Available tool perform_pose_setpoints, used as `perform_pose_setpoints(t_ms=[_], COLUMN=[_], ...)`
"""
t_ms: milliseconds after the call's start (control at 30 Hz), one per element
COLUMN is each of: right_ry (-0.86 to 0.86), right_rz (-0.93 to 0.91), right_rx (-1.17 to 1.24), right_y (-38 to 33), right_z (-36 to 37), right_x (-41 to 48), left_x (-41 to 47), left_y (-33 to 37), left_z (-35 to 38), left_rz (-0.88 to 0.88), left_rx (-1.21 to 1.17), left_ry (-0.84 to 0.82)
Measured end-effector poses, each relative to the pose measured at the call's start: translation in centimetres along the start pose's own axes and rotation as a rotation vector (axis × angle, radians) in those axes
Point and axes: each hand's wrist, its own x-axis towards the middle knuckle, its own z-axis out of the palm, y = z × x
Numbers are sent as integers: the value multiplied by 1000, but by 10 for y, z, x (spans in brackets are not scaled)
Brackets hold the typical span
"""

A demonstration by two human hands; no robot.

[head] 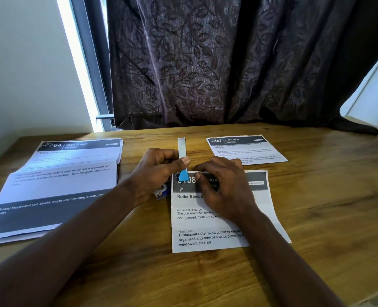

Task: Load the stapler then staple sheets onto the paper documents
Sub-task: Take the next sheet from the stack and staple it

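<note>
Nearest on the table (316, 207) lies a sheet (205, 238) with print on it, a little right of the middle. The right hand (225, 189) rests on its far end, fingers curled round the dark bottom of the stapler (181, 148). The left hand (157, 171) is just beside it and grips the stapler too, with the thumb pressed on the long silver part, which sticks up and away. A blue tab (183, 176) shows between the hands.

So the stapler is open, at the far end of the near sheet, held in both hands. I think the loading is being done now. I cannot see if staples are inside yet.

A small box (161, 193) peeks out under the left hand; it may hold the staples.

A big paper (57, 185) lies to the left, and a far sheet (245, 149) to the right. All the papers lie apart, so the stapling seems not yet started. A dark curtain (227, 63) hangs behind.
</note>
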Motion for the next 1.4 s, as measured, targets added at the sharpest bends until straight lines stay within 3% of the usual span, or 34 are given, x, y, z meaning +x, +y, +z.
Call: perform_pose_setpoints(t_ms=[100,233,333,467,600,667,700,767,867,967,1100,1267,1333,1400], right_ry=[4,-4,19,30,55,62,72,102,160,223,362,527,399,163], right_rz=[-2,-15,-19,-15,-22,-22,-21,-5,5,21,95,455,598,699], right_rx=[13,20,35,29,-13,-44,-61,-87,-139,-196,-301,-143,-45,-110], right_y=[0,1,2,0,3,2,1,0,-3,-2,4,51,80,106], right_z=[0,1,1,2,0,-1,-1,-3,-8,-14,-30,-64,-74,-80], right_x=[0,-1,-2,-1,0,0,1,2,-1,-7,-12,-17,-20,-24], left_x=[1,6,12,7,5,4,3,2,-2,-5,-2,29,49,70], left_y=[1,4,0,-1,-7,-6,-2,11,27,31,42,68,75,79], left_z=[0,-7,-25,-38,-36,-35,-34,-30,-18,-8,-1,-1,5,20], left_rz=[-33,16,99,71,33,115,180,235,130,127,217,347,313,235], left_rx=[-50,28,384,953,1244,1298,1246,993,590,489,408,382,313,227], left_ry=[19,213,398,435,355,386,381,219,-53,-127,82,324,365,398])
